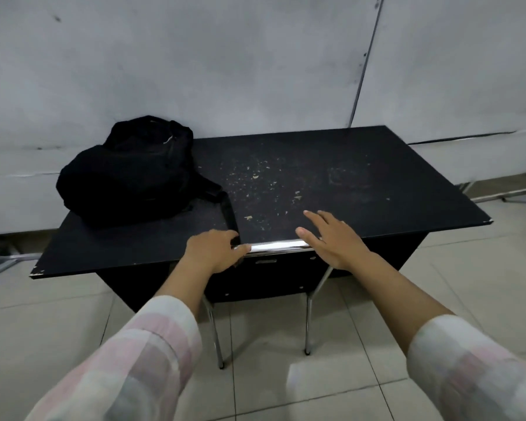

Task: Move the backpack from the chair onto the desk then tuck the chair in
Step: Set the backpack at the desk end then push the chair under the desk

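Observation:
A black backpack [131,171] lies on the left part of the black desk [362,177], one strap trailing toward the front edge. The chair [273,247] stands pushed under the desk; only its chrome top rail, black backrest and two metal rear legs show. My left hand [216,253] is curled over the left end of the chrome rail. At the rail's right end, my right hand [331,238] hovers with fingers spread, holding nothing.
A grey panel wall stands right behind the desk. The floor is pale tile. Metal frame legs lie on the floor at far left [0,262] and far right [510,192]. The desk top is scuffed with pale flecks.

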